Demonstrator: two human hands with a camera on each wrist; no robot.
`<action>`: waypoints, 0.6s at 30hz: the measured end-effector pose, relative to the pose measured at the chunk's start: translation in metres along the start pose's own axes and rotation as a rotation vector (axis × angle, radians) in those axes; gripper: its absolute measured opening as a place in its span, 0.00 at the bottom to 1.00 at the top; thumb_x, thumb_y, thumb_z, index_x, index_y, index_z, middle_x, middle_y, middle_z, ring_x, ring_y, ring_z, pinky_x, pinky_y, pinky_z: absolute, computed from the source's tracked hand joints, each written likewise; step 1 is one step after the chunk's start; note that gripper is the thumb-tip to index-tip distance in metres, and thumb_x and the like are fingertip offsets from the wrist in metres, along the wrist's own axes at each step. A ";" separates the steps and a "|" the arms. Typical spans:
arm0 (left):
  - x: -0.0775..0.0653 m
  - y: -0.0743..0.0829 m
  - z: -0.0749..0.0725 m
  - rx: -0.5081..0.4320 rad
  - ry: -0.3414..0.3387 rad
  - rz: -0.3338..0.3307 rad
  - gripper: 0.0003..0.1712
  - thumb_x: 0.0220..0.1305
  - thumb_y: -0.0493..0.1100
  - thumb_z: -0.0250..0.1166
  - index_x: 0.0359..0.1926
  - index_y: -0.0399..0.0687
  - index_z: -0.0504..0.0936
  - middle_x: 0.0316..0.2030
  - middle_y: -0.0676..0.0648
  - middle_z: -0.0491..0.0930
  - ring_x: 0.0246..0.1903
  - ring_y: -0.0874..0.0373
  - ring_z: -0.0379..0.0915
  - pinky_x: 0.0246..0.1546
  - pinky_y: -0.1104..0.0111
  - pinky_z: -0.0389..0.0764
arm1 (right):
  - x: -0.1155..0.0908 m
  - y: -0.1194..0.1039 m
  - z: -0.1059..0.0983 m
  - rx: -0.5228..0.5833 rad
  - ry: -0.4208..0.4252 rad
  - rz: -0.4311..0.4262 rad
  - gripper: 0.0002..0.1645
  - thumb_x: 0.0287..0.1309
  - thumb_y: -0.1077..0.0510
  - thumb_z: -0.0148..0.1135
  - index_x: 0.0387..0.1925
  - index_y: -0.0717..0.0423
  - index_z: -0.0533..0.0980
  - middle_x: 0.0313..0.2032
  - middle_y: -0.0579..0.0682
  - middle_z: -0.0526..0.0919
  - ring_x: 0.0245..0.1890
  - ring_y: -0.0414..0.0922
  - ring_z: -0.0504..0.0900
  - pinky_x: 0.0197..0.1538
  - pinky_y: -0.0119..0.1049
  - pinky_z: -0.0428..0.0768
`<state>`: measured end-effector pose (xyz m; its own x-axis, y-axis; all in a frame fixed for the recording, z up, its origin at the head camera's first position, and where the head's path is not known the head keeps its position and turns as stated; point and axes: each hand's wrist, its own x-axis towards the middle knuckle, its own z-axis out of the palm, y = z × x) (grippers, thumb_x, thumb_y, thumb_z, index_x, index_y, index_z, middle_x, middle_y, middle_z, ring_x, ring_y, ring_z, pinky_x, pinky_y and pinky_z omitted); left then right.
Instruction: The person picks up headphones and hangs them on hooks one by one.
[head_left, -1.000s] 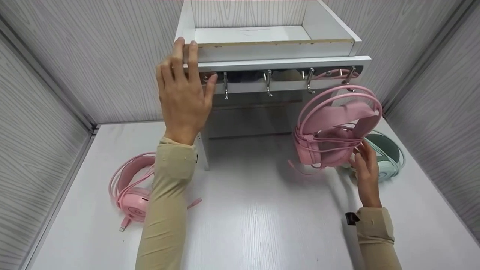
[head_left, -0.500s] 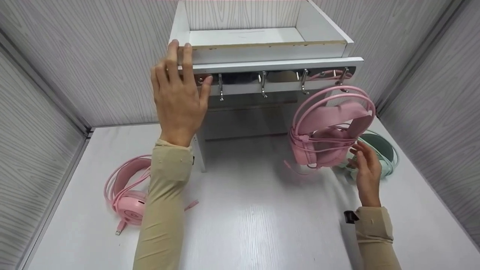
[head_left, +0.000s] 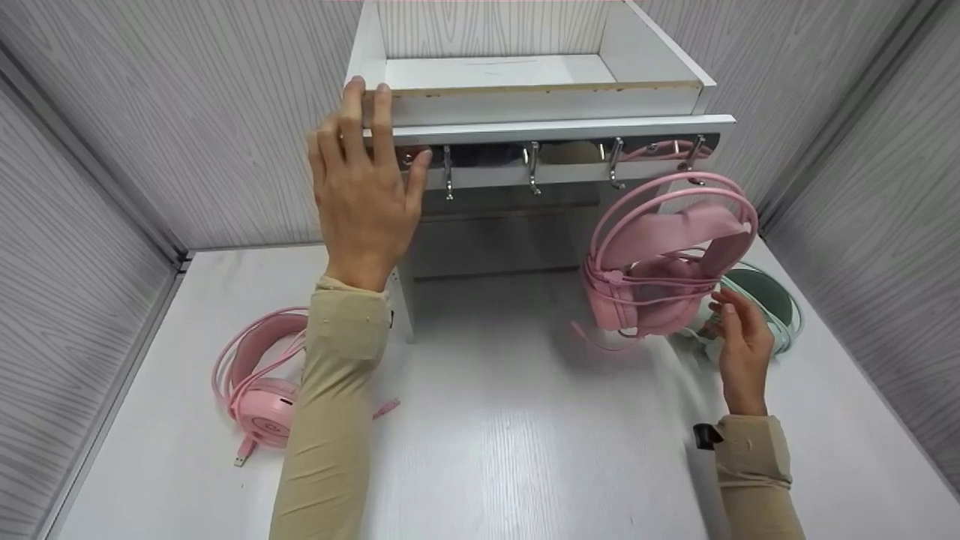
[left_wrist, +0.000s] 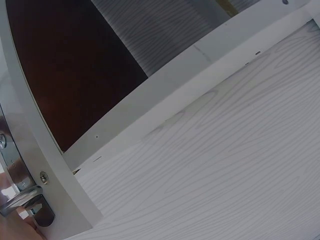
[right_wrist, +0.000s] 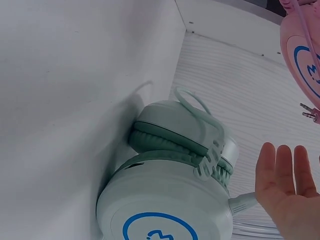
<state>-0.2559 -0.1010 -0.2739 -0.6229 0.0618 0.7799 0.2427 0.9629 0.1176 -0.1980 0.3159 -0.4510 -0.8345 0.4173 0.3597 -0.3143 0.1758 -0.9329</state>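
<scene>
My left hand [head_left: 364, 199] lies with straight fingers over the left end of a white rack [head_left: 540, 112], thumb on its metal hook strip. Part of that hand shows in the left wrist view beside a metal hook [left_wrist: 22, 200]. Pink headphones [head_left: 667, 232], with their cable wound round them, hang from the rightmost hook. Just below and right of them my right hand [head_left: 744, 345] has loosely extended fingers, holding nothing. Mint-green headphones [head_left: 765, 300] lie on the table behind it; the right wrist view shows their ear cups [right_wrist: 165, 200] near the hand.
Another pair of pink headphones [head_left: 259, 405] lies on the white table [head_left: 495, 465] at the left, partly hidden by my left sleeve. Its USB plug [head_left: 244, 451] points toward the front. Several hooks [head_left: 534, 169] line the strip. Grey wood-grain panels [head_left: 847, 67] enclose the table.
My right hand has drawn slightly right and away from the hanging pink headphones. The left hand stays on the rack. The whole head view shifts a little.
</scene>
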 end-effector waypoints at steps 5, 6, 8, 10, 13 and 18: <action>0.000 0.001 0.000 0.002 0.003 0.005 0.39 0.79 0.62 0.42 0.77 0.40 0.58 0.74 0.36 0.57 0.65 0.39 0.57 0.70 0.52 0.54 | 0.001 0.000 -0.002 -0.036 0.043 -0.026 0.19 0.77 0.61 0.47 0.60 0.70 0.74 0.50 0.48 0.80 0.54 0.47 0.77 0.51 0.28 0.76; 0.000 0.001 0.000 0.002 0.005 0.006 0.39 0.79 0.62 0.42 0.77 0.40 0.58 0.74 0.36 0.57 0.65 0.38 0.57 0.70 0.52 0.54 | 0.001 0.000 -0.002 -0.044 0.051 -0.029 0.18 0.77 0.62 0.48 0.59 0.68 0.75 0.50 0.49 0.80 0.54 0.47 0.77 0.51 0.28 0.76; 0.001 0.001 0.001 0.002 0.007 0.007 0.39 0.79 0.62 0.42 0.76 0.40 0.58 0.74 0.36 0.57 0.65 0.38 0.57 0.70 0.52 0.54 | 0.001 0.001 -0.004 -0.070 0.068 -0.028 0.17 0.77 0.62 0.48 0.58 0.65 0.76 0.50 0.48 0.80 0.53 0.46 0.77 0.51 0.28 0.75; 0.001 0.002 0.001 0.005 0.009 0.009 0.39 0.79 0.62 0.43 0.76 0.40 0.58 0.74 0.35 0.57 0.65 0.38 0.57 0.70 0.52 0.54 | 0.000 0.001 -0.005 -0.100 0.082 -0.030 0.17 0.77 0.61 0.48 0.58 0.65 0.76 0.50 0.47 0.80 0.54 0.45 0.77 0.52 0.28 0.74; 0.001 0.002 0.002 0.000 0.008 0.010 0.38 0.79 0.61 0.42 0.76 0.40 0.58 0.74 0.36 0.57 0.65 0.39 0.57 0.70 0.52 0.54 | 0.000 0.001 -0.006 -0.151 0.094 -0.049 0.19 0.77 0.61 0.48 0.59 0.70 0.74 0.50 0.46 0.80 0.52 0.42 0.76 0.50 0.27 0.73; 0.001 0.002 0.002 0.001 0.005 0.004 0.38 0.79 0.62 0.43 0.76 0.40 0.58 0.74 0.36 0.57 0.64 0.39 0.58 0.70 0.53 0.54 | 0.000 0.001 -0.007 -0.206 0.096 -0.083 0.20 0.76 0.61 0.49 0.59 0.72 0.73 0.50 0.49 0.79 0.48 0.39 0.75 0.46 0.27 0.71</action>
<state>-0.2569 -0.0982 -0.2741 -0.6182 0.0644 0.7834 0.2446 0.9629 0.1138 -0.1952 0.3229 -0.4513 -0.7597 0.4751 0.4439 -0.2725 0.3872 -0.8808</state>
